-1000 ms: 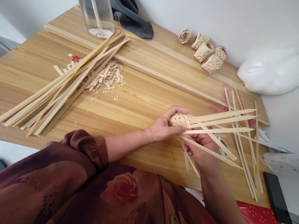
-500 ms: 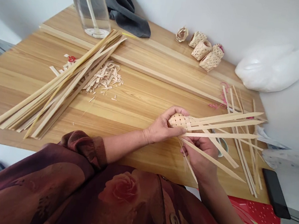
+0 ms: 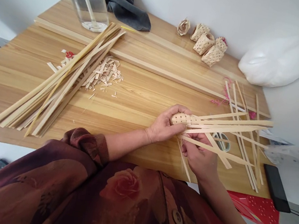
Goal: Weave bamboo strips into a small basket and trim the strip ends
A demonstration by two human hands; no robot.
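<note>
My left hand is wrapped round a small woven basket of pale strips, its thumb pressed on the weave near the edge. Long loose strips fan out from the weave to the right. Below them, my right hand is closed, with its fingertips pinching at a strip by the basket's edge; the pinched end is partly hidden. Just beyond the right hand lie scissors with pale handles, partly covered by strips.
A bundle of long strips and a heap of offcuts lie at left. A water bottle, dark cloth, several small woven baskets and a white plastic bag stand behind. Loose strips and a phone lie right.
The loose strips have shifted and spread differently, and more of the scissors shows. My right hand has moved slightly at the basket's edge. The whole view has tilted a little.
</note>
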